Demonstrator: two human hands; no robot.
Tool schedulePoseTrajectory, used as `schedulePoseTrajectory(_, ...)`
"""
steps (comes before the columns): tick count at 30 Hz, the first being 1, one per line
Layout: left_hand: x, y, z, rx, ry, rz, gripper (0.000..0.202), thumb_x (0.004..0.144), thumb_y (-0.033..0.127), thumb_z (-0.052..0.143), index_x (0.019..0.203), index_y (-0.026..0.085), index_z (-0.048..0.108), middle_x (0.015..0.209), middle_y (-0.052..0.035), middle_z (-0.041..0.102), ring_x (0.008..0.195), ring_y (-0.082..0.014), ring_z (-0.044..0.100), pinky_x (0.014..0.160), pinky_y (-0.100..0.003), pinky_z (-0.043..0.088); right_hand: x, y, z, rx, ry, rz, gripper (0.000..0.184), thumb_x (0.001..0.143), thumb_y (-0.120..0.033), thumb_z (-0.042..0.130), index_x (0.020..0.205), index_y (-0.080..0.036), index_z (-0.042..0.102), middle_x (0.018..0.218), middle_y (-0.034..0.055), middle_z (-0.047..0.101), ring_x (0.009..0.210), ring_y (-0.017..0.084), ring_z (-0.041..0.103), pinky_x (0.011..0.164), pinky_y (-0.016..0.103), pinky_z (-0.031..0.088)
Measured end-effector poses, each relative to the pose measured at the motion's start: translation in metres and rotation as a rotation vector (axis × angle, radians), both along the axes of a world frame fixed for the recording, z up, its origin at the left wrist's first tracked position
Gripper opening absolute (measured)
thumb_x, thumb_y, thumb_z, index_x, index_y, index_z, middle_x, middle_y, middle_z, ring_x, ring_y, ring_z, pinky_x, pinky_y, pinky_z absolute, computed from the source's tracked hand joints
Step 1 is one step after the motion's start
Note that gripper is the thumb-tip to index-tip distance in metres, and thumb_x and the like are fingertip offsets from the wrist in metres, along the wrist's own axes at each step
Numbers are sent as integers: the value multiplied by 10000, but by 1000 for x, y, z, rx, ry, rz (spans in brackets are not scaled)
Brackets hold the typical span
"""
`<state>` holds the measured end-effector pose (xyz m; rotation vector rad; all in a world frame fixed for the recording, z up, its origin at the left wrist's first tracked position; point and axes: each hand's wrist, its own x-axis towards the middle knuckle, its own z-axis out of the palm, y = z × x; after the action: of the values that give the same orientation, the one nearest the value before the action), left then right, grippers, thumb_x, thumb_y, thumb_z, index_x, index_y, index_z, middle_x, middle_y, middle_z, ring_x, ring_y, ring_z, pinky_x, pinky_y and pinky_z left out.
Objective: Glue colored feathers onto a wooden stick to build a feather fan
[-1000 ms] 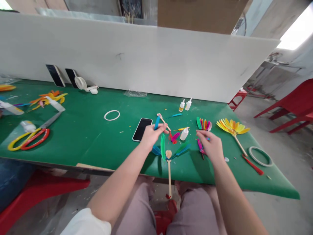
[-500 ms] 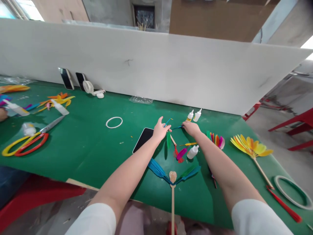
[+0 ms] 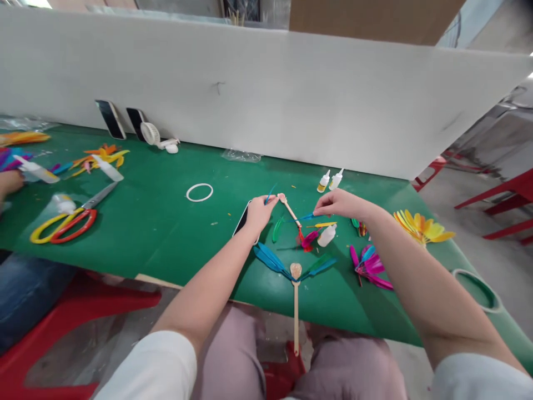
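My left hand [image 3: 261, 214] is closed in a pinch, with a thin blue feather [image 3: 270, 192] rising from its fingertips. My right hand [image 3: 340, 204] pinches the end of another blue feather [image 3: 307, 216] that points left. Between the hands lies a short wooden stick [image 3: 291, 212] with a red tassel [image 3: 300, 237]. A green feather [image 3: 277, 229] is just below my left hand. Nearer to me, a wooden stick with a rounded head [image 3: 296, 271] juts over the table edge, with blue feathers [image 3: 270, 260] on its left and blue-green feathers [image 3: 318, 266] on its right.
Glue bottles [image 3: 323, 181] stand near the white partition [image 3: 250, 94]; another bottle [image 3: 327, 235] lies below my right hand. Magenta feathers [image 3: 372, 269] and a yellow feather fan [image 3: 425, 228] are at right. Scissors [image 3: 75, 225] and another person's hand [image 3: 11, 181] are at left.
My view has tipped downward. My left hand has turned and closed, and the green feather that hung at its fingers is apart from it. My right hand has lifted, still pinching a blue feather.
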<state>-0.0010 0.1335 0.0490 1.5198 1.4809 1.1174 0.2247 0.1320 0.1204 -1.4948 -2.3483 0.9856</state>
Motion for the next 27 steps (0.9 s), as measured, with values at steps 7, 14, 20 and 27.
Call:
schedulePoseTrajectory(7,-28,-71,18,-244,-133,-401,229,618,332,697,734,135,708,648,-50,681,644,-161,603,691,-285,444,-73,-24,16,64,-109,198,254,647,-428,631,588,-182,658,509,-16,553,519,97,465,501,230,312)
schedulePoseTrajectory(14,-44,-108,-4,-303,-364,-86,233,567,325,729,669,133,647,592,-19,634,473,-82,492,476,-205,353,-108,-51,-31,-2,313,-138,387,695,-469,581,948,-181,633,594,-16,590,468,77,454,472,218,348)
schedulePoseTrajectory(20,-40,-116,-22,-407,-523,39,305,580,364,715,740,141,582,561,17,595,302,0,246,329,-172,126,-111,-98,-79,-121,320,-234,311,714,-449,546,664,-150,614,564,1,590,466,80,456,464,212,354)
schedulePoseTrajectory(27,-44,-105,-25,-391,-491,90,305,602,370,687,774,129,615,591,1,610,323,1,237,352,-184,130,-91,-92,-85,-139,181,-170,229,650,-382,613,572,-166,610,521,-22,558,527,102,482,505,223,345)
